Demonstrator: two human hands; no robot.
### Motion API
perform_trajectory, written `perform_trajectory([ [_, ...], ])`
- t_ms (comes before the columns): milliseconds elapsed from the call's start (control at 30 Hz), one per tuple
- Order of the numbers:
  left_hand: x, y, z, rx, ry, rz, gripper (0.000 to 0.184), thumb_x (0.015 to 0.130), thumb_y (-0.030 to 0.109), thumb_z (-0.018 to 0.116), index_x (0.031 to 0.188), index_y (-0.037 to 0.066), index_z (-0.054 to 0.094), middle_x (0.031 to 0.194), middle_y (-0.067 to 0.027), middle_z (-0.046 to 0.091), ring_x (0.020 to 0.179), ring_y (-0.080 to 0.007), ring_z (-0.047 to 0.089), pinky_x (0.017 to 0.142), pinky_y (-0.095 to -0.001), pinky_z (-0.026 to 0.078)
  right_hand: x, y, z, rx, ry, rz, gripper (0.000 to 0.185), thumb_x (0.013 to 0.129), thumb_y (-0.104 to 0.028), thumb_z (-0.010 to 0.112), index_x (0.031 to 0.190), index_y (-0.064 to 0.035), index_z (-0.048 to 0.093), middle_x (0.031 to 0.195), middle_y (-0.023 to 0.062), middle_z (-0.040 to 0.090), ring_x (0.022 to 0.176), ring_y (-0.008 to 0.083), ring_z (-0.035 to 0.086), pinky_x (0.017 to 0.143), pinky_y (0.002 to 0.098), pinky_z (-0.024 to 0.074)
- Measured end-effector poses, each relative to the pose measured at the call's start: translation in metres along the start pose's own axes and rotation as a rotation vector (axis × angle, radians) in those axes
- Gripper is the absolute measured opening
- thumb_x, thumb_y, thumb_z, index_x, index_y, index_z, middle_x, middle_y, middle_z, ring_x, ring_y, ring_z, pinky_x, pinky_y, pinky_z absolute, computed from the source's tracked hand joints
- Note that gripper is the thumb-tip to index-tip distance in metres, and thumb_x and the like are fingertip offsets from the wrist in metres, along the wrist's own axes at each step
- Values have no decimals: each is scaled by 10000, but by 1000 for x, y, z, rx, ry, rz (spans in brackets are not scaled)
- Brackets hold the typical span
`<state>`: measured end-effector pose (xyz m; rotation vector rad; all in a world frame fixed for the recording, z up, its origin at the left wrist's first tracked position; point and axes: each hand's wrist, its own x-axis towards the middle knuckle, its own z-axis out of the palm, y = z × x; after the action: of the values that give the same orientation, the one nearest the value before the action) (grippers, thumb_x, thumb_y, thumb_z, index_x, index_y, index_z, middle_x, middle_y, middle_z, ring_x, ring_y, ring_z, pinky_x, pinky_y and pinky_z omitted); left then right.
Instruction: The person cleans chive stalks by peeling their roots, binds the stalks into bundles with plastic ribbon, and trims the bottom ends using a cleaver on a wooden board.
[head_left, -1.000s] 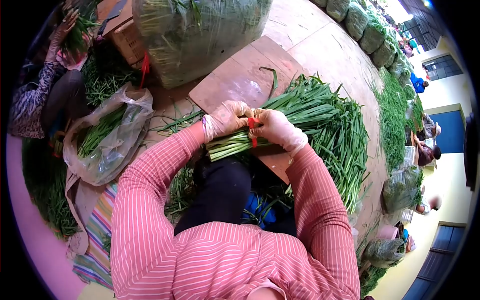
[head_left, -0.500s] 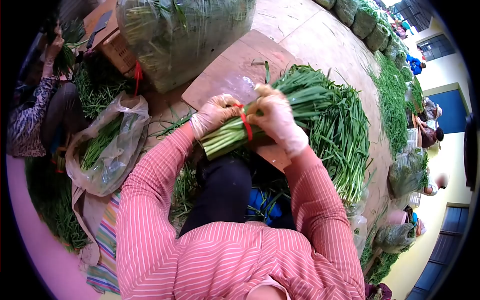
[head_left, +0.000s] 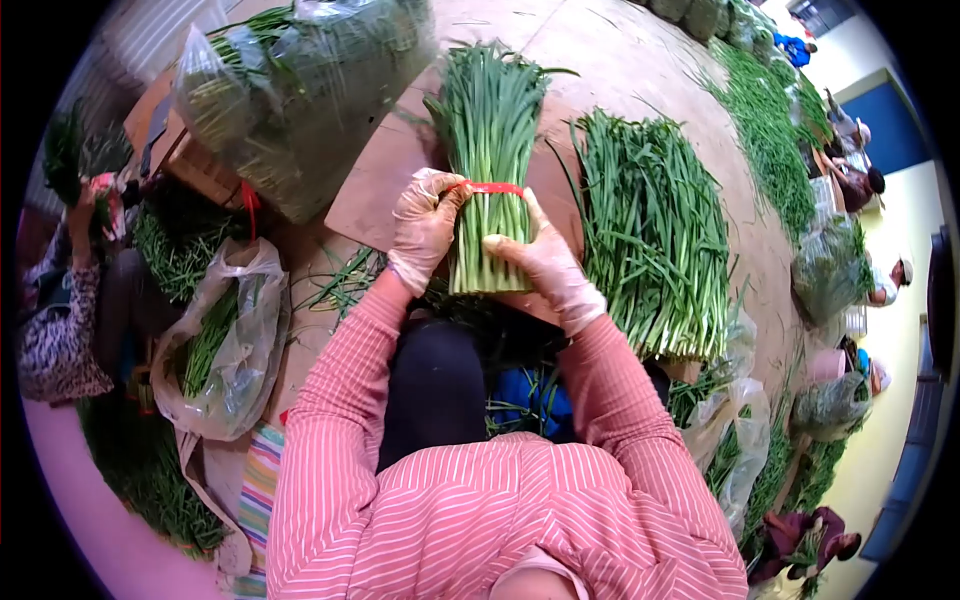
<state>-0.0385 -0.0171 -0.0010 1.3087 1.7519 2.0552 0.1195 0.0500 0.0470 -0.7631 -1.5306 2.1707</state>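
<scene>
A bundle of green leafy stalks lies on a brown board, leaves pointing away from me and cut ends toward me. Around its middle runs a red band. My left hand, in a thin clear glove, pinches the band at the bundle's left edge. Gloved too, my right hand grips the bundle's right side, with its thumb across the stalks just below the band. Right of the bundle rests a larger loose pile of the same greens.
A big plastic-wrapped bale of greens stands at the upper left. Below it is an open plastic bag with stalks. A co-worker sits at the far left. More people, bags and heaped greens line the right.
The bundle has turned from lying slantwise to pointing straight away from me, and now lies flat on the board. Both hands have turned with it, still on its sides. The view has shifted.
</scene>
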Motion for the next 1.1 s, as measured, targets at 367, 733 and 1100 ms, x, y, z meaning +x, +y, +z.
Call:
perform_trajectory([
  [367,28,42,25,274,-490,395,186,818,13,595,973,100,649,1032,-65,674,1064,-303,611,1062,-459,330,10,-55,-96,-341,-338,98,773,797,-325,722,1399,5,365,1323,106,516,1194,178,488,1032,295,346],
  [733,-5,-4,31,24,-398,-46,92,845,26,621,923,38,668,820,-89,628,748,-178,614,695,-275,487,2,11,-52,-1499,19,-488,990,615,-441,804,1386,-23,345,1342,228,428,1200,355,467,978,393,412],
  [1100,-12,3,25,164,-345,-16,183,800,9,654,979,43,669,976,-138,679,953,-266,637,1003,-371,408,40,18,-43,-375,141,-163,148,838,1,626,984,-4,651,783,23,654,700,105,577,674,242,475],
])
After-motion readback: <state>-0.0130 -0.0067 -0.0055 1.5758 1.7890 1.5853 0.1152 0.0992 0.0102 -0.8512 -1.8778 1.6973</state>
